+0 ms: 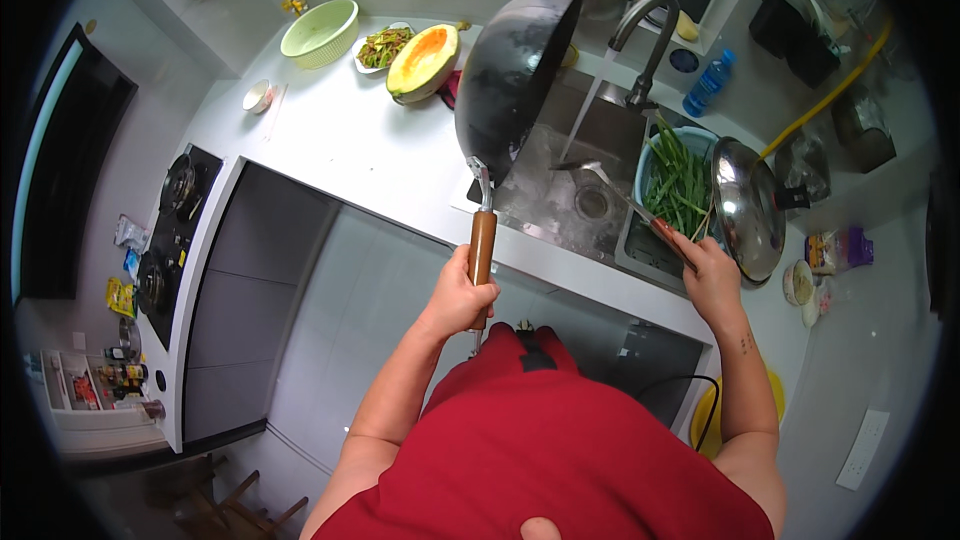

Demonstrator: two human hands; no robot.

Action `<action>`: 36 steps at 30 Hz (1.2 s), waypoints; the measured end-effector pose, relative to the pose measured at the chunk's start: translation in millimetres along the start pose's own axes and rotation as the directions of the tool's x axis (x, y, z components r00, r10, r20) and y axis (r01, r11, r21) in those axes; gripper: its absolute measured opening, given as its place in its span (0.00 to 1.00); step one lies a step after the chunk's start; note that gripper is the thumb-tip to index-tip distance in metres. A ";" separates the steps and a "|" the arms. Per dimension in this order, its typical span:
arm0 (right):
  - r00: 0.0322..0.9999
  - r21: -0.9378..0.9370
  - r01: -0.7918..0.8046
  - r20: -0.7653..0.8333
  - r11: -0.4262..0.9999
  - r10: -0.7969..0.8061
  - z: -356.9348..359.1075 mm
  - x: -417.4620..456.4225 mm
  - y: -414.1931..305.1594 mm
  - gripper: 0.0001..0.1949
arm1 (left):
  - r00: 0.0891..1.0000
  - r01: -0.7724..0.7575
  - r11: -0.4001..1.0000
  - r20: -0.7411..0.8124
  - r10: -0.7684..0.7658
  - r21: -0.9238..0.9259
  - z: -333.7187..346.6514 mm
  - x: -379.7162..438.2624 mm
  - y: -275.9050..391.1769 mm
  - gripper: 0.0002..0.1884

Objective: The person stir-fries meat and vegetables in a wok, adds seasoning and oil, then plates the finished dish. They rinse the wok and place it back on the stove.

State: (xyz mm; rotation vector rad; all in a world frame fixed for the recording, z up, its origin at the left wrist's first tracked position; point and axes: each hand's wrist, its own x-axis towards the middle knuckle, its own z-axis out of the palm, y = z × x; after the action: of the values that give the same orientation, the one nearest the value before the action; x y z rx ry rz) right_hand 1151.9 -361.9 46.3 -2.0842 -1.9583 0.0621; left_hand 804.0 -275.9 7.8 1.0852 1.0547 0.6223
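Note:
My left hand [461, 292] grips the wooden handle of a dark wok [506, 75], which is tilted on its side at the left edge of the sink, its blackened underside facing left. My right hand [709, 277] is closed around the brown handle of a metal spatula or ladle [626, 199], whose head is over the steel sink [559, 229]. Water runs from the curved faucet [649, 11] into the basin. Right of the stream, green leafy stalks [675, 180] lie in a light blue basin [697, 136]. A domed metal lid [742, 210] leans beside them.
On the white counter [322, 142] are a halved melon or squash [425, 64], a plate of chopped food [384, 47], a green colander [320, 34] and a small cup [258, 96]. A blue bottle [709, 82] stands behind the sink. A gas stove [172, 240] is at left.

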 end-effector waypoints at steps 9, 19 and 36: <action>1.000 0.017 -0.022 0.022 1.000 0.022 -11.4 9.7 -30.8 0.27 | 0.997 0.078 0.997 0.004 -0.078 -0.004 -21.0 -11.1 15.9 0.25; 0.924 0.840 -0.270 0.089 0.471 0.371 -6.5 35.8 -106.6 0.26 | 0.956 0.063 0.767 0.260 0.138 -0.639 -137.2 -40.5 21.0 0.18; 0.928 0.963 -0.077 0.164 0.258 -0.333 122.5 232.6 -480.5 0.31 | 0.882 -0.003 0.363 0.169 0.439 -0.932 -389.3 -62.9 51.7 0.16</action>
State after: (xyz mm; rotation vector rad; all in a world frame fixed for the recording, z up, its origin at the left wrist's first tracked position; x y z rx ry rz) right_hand 676.4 -91.7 76.8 -1.0341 -1.4853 1.3396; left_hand 427.5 -153.0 44.6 0.2805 0.0458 0.9992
